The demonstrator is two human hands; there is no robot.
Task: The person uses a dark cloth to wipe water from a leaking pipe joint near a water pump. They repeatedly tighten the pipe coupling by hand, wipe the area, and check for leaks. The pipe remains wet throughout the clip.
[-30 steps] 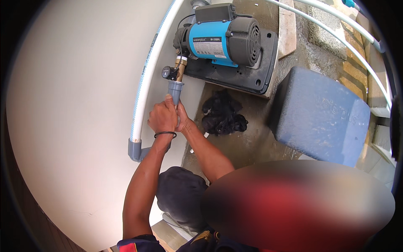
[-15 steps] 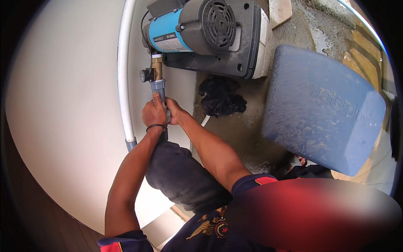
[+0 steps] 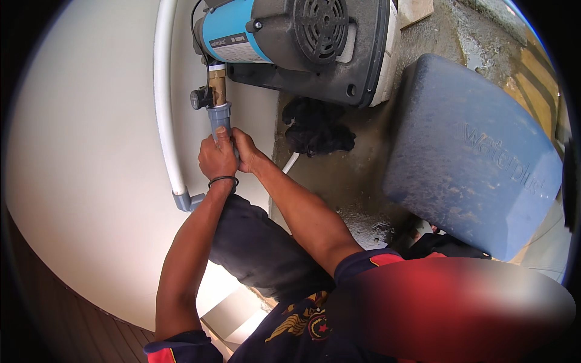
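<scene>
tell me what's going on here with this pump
The person's left hand and right hand both grip a grey pipe, which meets a brass fitting at the blue-and-black pump. A crumpled black cloth lies on the floor nearby, with a blue-grey cover to the right.

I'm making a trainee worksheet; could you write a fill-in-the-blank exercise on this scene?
1. The left hand and right hand both grip a ____-coloured cylindrical plastic pipe.
2. A thin black band circles the ____ wrist.
3. The large blue-grey box-shaped cover is to the ____ of both hands.

Missing words: grey; left; right.
</scene>
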